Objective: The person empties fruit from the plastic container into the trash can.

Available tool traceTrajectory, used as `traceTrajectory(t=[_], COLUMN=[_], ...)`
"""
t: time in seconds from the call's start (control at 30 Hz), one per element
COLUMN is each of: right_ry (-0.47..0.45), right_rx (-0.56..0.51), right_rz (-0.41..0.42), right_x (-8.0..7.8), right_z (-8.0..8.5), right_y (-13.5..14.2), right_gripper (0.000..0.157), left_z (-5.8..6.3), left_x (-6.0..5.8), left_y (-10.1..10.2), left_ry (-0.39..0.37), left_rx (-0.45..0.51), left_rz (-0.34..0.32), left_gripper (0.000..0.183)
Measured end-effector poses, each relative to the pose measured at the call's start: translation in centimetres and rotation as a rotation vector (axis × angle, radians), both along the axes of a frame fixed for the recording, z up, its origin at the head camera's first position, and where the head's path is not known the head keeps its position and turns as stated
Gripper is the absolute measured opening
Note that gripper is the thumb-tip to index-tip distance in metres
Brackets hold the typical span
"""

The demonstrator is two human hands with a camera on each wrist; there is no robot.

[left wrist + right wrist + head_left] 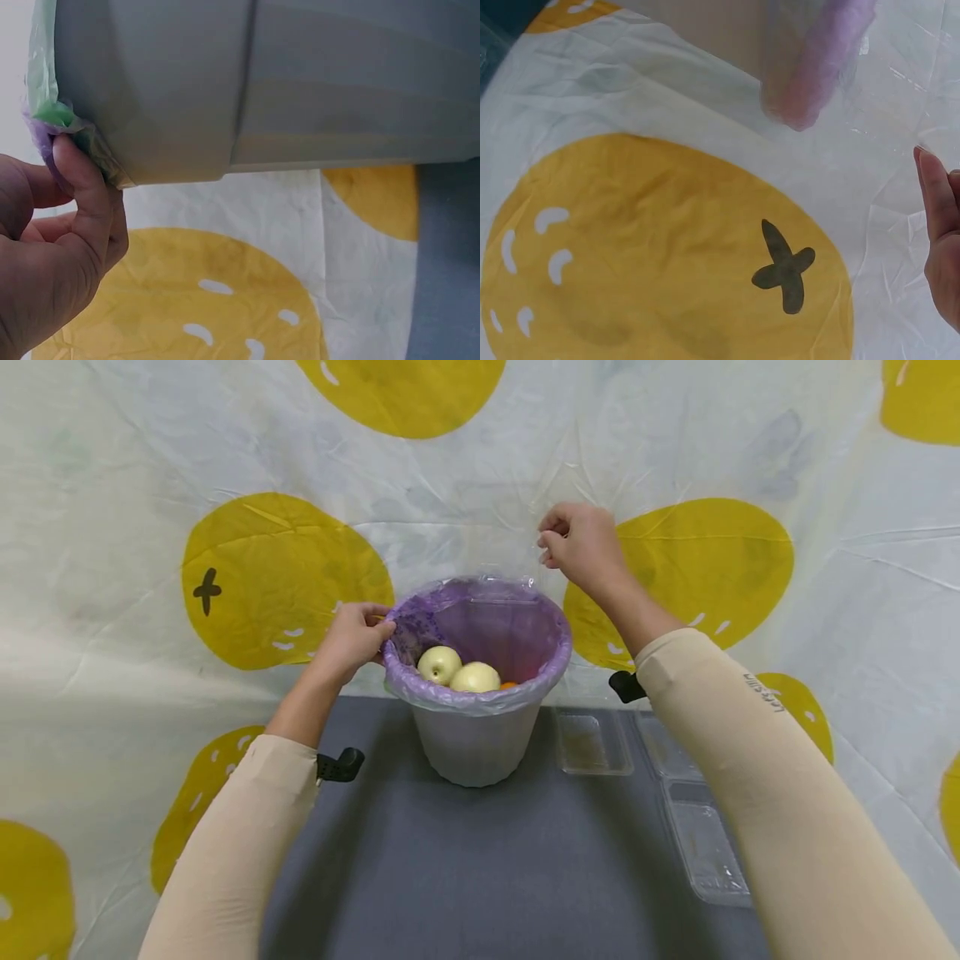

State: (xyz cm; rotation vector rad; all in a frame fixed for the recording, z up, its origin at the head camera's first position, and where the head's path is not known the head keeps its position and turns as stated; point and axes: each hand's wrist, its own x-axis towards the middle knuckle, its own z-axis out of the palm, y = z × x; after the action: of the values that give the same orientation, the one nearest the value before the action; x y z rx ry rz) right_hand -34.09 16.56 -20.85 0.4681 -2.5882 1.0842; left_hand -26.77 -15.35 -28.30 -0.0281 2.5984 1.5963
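Observation:
A pale bucket [476, 743] lined with a purple plastic bag [517, 618] stands at the table's far side. Inside it lie two pale yellow-green, apple-like fruits [476, 677] and a bit of something orange [508, 685]. My left hand [356, 639] grips the bucket's left rim, thumb over the bag's folded edge and fingers beneath it in the left wrist view. Above the right rim, my right hand [581, 545] pinches a clear plastic container [892, 90], whose see-through outline is faint and reaches the bucket's back rim in the head view.
Several clear plastic containers, including a small one [592, 743] and a longer one [705, 843], lie on the grey table [480, 877] to the bucket's right. A white sheet with yellow printed shapes [480, 485] hangs close behind the bucket.

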Motion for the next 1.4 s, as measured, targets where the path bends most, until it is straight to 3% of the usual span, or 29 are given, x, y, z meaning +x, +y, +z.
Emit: traceTrajectory(t=[0.3, 0.57, 0.83, 1.3, 1.4], right_ry=[0.031, -0.069, -0.112, -0.205, -0.215], right_rx=[-0.088, -0.216, -0.347, -0.438, -0.407], right_rz=[0.010, 0.024, 0.066, 0.019, 0.003], right_x=[0.2, 1.3, 2.8, 7.4, 8.3], right_z=[0.2, 0.4, -0.1, -4.6, -5.7], right_y=[1.2, 4.3, 7.8, 15.3, 16.5], right_gripper=[0.018, 0.023, 0.020, 0.019, 0.024], left_z=[0.0, 0.1, 0.1, 0.1, 0.1], left_x=[0.0, -0.4, -0.6, -1.1, -1.1], left_y=[0.1, 0.0, 0.4, 0.3, 0.3], left_ry=[-0.007, 0.001, -0.011, -0.013, -0.010], left_rx=[0.007, -0.003, 0.003, 0.013, 0.013], left_rz=[0.003, 0.013, 0.018, 0.017, 0.014], left_gripper=[0.048, 0.048, 0.048, 0.048, 0.048])
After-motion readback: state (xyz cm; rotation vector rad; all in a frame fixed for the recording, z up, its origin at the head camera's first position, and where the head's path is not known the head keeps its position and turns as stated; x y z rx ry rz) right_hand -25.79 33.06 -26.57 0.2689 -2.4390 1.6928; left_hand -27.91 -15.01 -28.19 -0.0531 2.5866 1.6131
